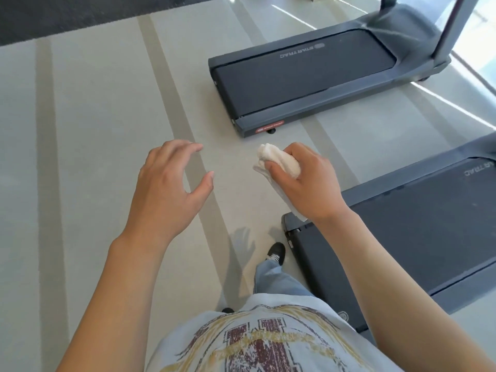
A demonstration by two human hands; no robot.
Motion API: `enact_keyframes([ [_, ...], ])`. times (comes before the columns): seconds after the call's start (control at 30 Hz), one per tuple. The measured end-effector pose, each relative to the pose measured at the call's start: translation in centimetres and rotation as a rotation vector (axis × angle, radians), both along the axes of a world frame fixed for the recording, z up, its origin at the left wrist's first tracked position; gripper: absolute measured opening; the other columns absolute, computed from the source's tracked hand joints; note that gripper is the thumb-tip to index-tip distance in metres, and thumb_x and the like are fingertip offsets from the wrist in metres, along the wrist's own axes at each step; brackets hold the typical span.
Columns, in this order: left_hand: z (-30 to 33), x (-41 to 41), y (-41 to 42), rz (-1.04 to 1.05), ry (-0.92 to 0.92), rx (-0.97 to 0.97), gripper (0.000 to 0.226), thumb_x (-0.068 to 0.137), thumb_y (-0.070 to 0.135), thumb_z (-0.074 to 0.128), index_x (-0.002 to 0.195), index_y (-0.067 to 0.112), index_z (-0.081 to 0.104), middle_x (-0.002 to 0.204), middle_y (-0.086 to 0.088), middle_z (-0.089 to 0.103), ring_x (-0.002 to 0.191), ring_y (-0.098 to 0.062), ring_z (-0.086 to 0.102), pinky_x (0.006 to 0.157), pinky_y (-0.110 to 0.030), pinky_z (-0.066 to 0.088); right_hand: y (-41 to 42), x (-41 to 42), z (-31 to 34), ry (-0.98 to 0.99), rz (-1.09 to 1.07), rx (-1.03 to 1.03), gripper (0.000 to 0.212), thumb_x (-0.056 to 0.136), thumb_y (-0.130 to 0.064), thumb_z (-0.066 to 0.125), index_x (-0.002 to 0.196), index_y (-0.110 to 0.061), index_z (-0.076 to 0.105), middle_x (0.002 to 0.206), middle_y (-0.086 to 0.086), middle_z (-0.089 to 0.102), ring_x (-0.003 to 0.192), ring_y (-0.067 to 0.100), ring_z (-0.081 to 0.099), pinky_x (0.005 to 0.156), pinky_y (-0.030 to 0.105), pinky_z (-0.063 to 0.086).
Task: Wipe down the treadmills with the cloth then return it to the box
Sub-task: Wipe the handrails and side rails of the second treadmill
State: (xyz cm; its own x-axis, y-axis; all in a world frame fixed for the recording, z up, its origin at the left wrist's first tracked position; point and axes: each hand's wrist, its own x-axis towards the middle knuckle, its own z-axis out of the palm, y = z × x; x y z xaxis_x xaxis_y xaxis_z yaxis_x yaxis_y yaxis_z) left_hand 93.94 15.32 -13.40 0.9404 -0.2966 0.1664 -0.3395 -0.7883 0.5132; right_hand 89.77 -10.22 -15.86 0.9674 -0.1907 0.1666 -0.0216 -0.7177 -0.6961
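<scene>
The cloth (279, 163) is sitting bunched in the right hand (306, 181), white and rolled, with one end sticking out past the knuckles toward the left and a flatter tail hanging down below the palm. The right hand is gripping it with fingers curled over the top and the thumb pressing the near side; hand and cloth are hanging in the air above the floor (94, 116), touching neither treadmill. The left hand (171, 189) is hovering beside it, well apart from the cloth, holding nothing, fingers spread and loosely bent, thumb out. The near treadmill (416, 237) is lying to the right, its rear corner showing just under the right wrist in this view; the dark belt is running off the right edge. The far treadmill (303, 81) is lying ahead of the cloth, its rear end cap with a red label facing the person, uprights rising at the top right. Both decks are resting on pale floor with darker stripes. Below the hands a leg in light jeans and a black shoe (276, 252) is standing just beside the near treadmill's corner. A printed T-shirt (268, 342) is filling the bottom edge. No box is in view.
</scene>
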Motion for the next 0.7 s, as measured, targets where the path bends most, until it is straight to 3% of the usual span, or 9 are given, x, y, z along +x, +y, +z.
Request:
enact_keyframes([
  [0.13,1.0,5.5,-6.8,-0.079,0.006,0.025,0.043,0.099,0.036,0.067,0.139,0.023,0.06,0.139,0.007,0.055,0.129,-0.021,0.046,0.105,-0.046,0.046,-6.1,4.8,0.8,0.017,-0.076,0.019,0.025,0.098,-0.047,0.065,0.091,-0.025,0.058,0.082,-0.01,0.06,0.073,0.01,0.056,0.061,0.029,0.043],
  [0.27,2.2,10.0,-13.5,-0.149,-0.021,0.026,0.042,0.099,0.033,0.068,0.139,0.023,0.06,0.139,0.006,0.055,0.128,-0.02,0.046,0.106,-0.043,0.045,-12.3,8.4,1.5,0.0,-0.159,0.056,0.019,0.097,-0.046,0.067,0.093,-0.031,0.056,0.079,-0.016,0.056,0.073,0.006,0.055,0.06,0.029,0.037],
  [0.43,2.9,14.3,-20.2,-0.243,-0.029,0.027,0.043,0.099,0.033,0.065,0.14,0.022,0.06,0.139,0.005,0.056,0.13,-0.019,0.046,0.107,-0.031,0.039,-18.1,10.4,1.5,-0.036,-0.273,0.079,0.022,0.096,-0.043,0.068,0.089,-0.025,0.058,0.076,-0.013,0.056,0.069,0.009,0.053,0.059,0.033,0.039],
  [0.7,2.7,20.2,-29.1,-0.425,-0.059,0.005,0.042,0.098,0.032,0.067,0.138,0.021,0.061,0.138,0.006,0.057,0.128,-0.019,0.049,0.105,-0.026,0.037,-24.6,11.4,1.2,0.001,-0.45,0.103,0.027,0.096,-0.043,0.067,0.09,-0.018,0.06,0.078,-0.004,0.061,0.072,0.021,0.058,0.063,0.041,0.05],
])
